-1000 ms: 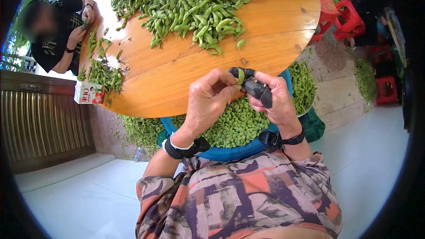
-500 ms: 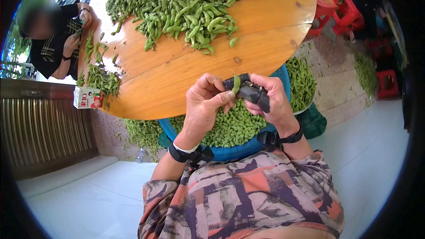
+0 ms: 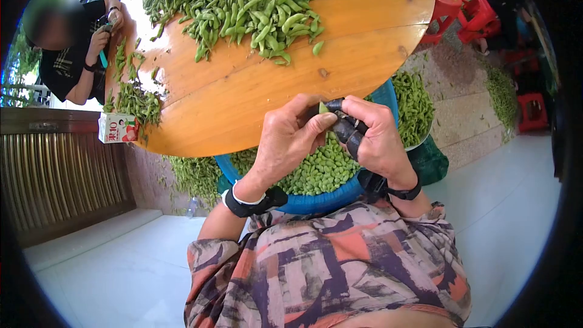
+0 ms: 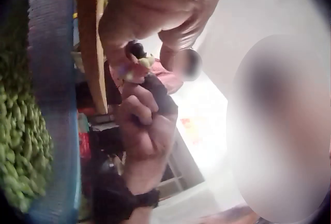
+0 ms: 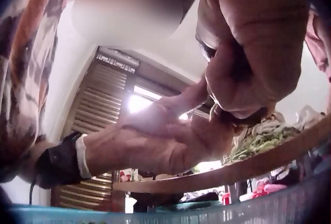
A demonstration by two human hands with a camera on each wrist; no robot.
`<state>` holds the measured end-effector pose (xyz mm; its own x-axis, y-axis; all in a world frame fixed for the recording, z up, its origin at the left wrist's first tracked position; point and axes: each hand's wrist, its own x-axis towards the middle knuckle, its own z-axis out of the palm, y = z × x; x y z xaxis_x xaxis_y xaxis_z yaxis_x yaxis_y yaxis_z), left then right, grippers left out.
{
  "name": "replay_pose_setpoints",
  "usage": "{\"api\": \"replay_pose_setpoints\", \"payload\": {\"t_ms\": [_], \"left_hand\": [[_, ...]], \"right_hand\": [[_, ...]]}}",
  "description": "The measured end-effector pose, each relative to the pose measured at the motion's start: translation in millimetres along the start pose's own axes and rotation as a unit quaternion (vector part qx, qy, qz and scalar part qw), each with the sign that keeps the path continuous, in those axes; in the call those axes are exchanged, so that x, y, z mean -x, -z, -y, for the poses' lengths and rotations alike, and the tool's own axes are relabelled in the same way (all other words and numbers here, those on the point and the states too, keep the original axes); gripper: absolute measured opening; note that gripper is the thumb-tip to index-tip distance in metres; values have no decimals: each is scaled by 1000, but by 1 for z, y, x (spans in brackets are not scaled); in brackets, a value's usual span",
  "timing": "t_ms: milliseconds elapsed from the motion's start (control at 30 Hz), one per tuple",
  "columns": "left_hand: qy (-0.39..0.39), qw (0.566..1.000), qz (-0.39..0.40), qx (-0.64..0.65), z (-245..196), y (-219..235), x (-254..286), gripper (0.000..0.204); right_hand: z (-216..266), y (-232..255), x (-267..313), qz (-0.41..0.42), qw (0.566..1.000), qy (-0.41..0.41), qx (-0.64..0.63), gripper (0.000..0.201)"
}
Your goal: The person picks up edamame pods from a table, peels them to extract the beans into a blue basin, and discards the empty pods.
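Observation:
Over the blue basin [image 3: 331,204], my left hand [image 3: 285,140] pinches a green soybean pod [image 3: 323,108] between thumb and fingers, its tip poking up. My right hand [image 3: 382,143] meets it from the other side, fingers curled in at the pod, with black wrapping [image 3: 347,129] around thumb and forefinger. In the left wrist view a pale bit of the pod [image 4: 147,61] shows between the two hands' fingertips. Most of the pod is hidden by the fingers. Shelled green beans [image 3: 322,173] fill the basin below.
A round wooden table [image 3: 255,112] in front bears a big heap of pods [image 3: 255,12]. Another person [image 3: 73,67] sits at its left side, near scattered pods and a drink carton [image 3: 117,128]. More pods [image 3: 413,109] lie right of the basin; red stools [image 3: 477,15] stand beyond.
The pod, earlier showing along much of its length, is now mostly covered by my fingers. My right hand has turned inward, its fingers closing nearer to my left.

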<state>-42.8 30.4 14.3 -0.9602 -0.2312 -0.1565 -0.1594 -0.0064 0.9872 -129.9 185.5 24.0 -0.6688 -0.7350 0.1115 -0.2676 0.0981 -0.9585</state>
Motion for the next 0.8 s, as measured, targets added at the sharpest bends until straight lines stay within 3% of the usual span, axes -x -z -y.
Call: {"api": "replay_pose_setpoints", "payload": {"t_ms": [33, 67, 133, 167, 233, 267, 333, 367, 433, 467, 533, 567, 667, 700, 800], "left_hand": [[-25, 996, -2, -87, -1, 0, 0, 25], [-24, 996, -3, -86, -1, 2, 0, 25], [-140, 960, 21, -242, -1, 7, 0, 25], [-140, 960, 18, -242, -5, 13, 0, 25], [10, 984, 113, -139, -15, 22, 0, 31], [10, 984, 110, -139, -12, 23, 0, 31], [22, 995, 99, 20, -2, 20, -1, 33], [22, 995, 98, 20, 0, 17, 0, 33], [47, 996, 33, 72, 4, 6, 2, 33], [47, 996, 32, 74, 8, 0, 4, 33], [-17, 995, -101, 7, 17, -14, 5, 34], [-36, 982, -143, 118, 21, -26, 5, 37], [16, 960, -156, 233, 18, -31, 6, 39], [50, 954, -101, 279, 13, -21, 10, 38], [49, 930, -96, 350, 13, -26, 11, 36]], "right_hand": [[0, 0, 0, -3, 1000, -1, -11, 25], [-1, 0, -1, -1, 1000, -2, -11, 25], [-9, 1, -1, 0, 1000, 5, 16, 25], [-11, 1, -1, 2, 1000, 6, 17, 25], [-13, -1, 1, 19, 998, -57, 19, 24], [-14, -4, 1, 21, 998, -56, 19, 24], [-14, -15, 1, -45, 998, 27, 45, 25], [-15, -22, 3, -44, 998, 28, 45, 25], [-17, -36, 7, -117, 974, 66, 184, 34], [-15, -41, 9, -115, 974, 66, 185, 34], [-11, -48, 10, -129, 962, 111, 214, 42], [-17, -52, 10, -139, 956, 133, 220, 45], [-12, -50, 9, -139, 960, 124, 209, 41], [-12, -48, 8, -139, 960, 126, 210, 41], [-11, -40, 6, -155, 963, 107, 191, 35]]}}
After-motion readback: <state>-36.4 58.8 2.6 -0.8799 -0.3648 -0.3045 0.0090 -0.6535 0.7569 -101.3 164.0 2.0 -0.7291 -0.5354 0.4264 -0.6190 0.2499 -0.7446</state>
